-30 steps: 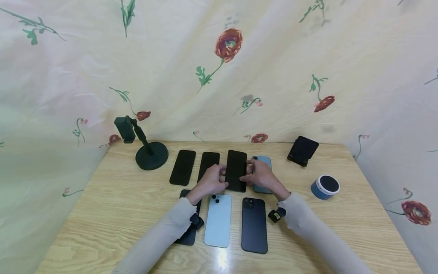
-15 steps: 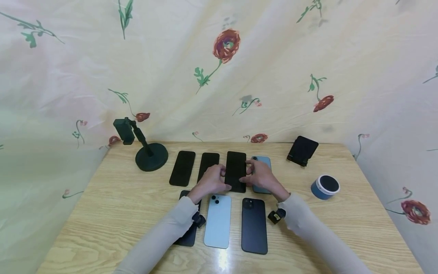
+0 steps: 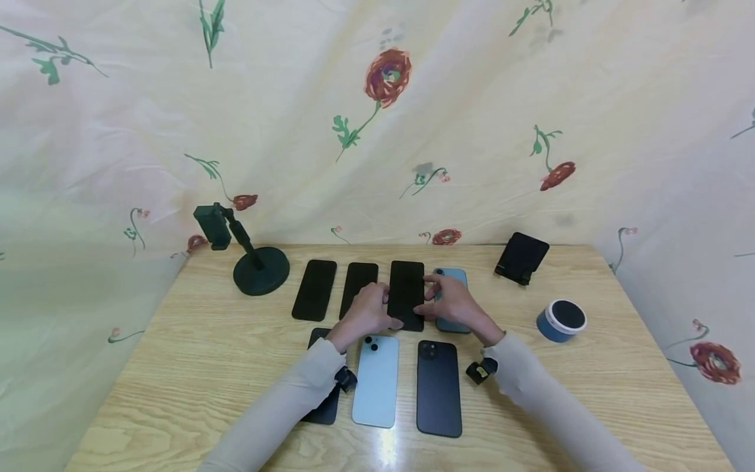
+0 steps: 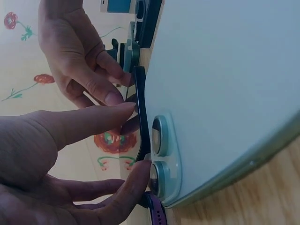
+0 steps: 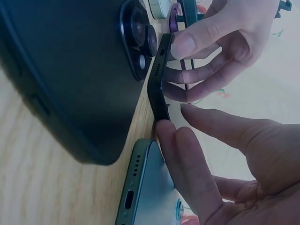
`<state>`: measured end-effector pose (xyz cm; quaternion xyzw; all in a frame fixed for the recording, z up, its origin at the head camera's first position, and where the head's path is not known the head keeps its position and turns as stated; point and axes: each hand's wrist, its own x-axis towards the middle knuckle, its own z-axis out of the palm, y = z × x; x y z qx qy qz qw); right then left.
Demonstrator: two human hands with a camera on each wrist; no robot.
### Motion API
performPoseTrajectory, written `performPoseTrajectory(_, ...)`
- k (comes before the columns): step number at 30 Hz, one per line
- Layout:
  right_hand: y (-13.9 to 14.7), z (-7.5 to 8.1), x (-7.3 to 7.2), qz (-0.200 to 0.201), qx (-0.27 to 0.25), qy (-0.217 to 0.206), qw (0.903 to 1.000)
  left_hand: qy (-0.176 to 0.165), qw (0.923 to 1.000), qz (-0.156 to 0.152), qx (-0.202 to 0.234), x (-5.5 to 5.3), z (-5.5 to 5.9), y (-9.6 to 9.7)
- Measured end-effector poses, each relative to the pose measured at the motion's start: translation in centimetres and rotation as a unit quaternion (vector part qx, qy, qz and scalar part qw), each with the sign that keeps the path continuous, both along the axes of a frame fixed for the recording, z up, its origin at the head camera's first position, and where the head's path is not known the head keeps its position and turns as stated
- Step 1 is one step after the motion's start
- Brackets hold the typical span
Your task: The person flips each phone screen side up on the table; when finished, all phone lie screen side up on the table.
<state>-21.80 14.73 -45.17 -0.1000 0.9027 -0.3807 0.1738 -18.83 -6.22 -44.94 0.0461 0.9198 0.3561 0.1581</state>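
A black smartphone lies screen up in the back row, between my two hands. Its left edge meets the fingertips of my left hand, whose thumb stretches over the near left corner. From the other side, fingers of my right hand reach the right edge, and the thumb extends over the screen. In the right wrist view two right fingertips touch the corner of the dark phone. A light blue phone lies partly under my right hand. Another black phone is partly hidden by my left hand.
In the front row lie a pale blue phone, a dark phone and one under my left sleeve. Another phone lies back left. A stand, a folded black stand and a round blue speaker flank them.
The black smartphone has shifted very slightly toward me and settled in line with its neighbours. My left thumb has slid a little to the right across its near edge.
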Motion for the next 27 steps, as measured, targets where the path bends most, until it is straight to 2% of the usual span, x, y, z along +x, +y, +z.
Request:
performPoseTrajectory(8,0.4,0.0,0.0,0.004,-0.002,-0.009,0.9999,0.009,0.9996,-0.021,0.017,0.2,0.0,0.0)
performPoseTrajectory(11,0.5,0.3,0.2,0.006,-0.013,-0.012,0.9998,0.013,0.9997,-0.02,0.011,0.2,0.1,0.2)
performPoseTrajectory(18,1.3,0.6,0.7,0.01,-0.02,0.013,0.9997,0.033,0.9992,-0.009,-0.018,0.2,0.4,1.3)
performPoseTrajectory(27,3.4,0.3,0.9,-0.012,-0.026,0.018,0.9994,0.066,0.9962,-0.05,-0.028,0.3,0.5,3.0)
